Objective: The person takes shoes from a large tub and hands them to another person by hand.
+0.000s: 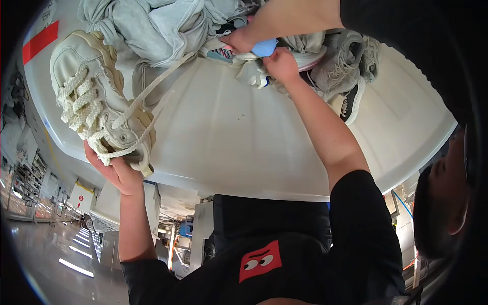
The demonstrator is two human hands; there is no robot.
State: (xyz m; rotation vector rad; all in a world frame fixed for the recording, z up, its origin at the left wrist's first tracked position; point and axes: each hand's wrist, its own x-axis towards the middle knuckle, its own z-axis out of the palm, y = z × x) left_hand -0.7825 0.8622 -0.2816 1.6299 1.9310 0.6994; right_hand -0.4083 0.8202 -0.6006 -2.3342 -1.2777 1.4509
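A cream sneaker [104,96] with thick braided laces is held up at the left, over the white table. My left hand [116,170] is closed around its near end, with most of the fingers hidden behind it. One long loose shoelace [168,81] stretches from the sneaker toward the pile. At the pile's near edge, my right hand [282,66] has its fingers curled in beside a light-blue item [265,48] and a crumpled grey-white piece [251,72]. What those fingers grip is hidden.
Another person's hand [239,41] reaches into the pile from the upper right, close to my right hand. Grey cloth [147,30] lies heaped at the back. Grey shoes [340,63] and a black-and-white shoe [351,101] sit right of it. The white table [229,142] has a curved near edge.
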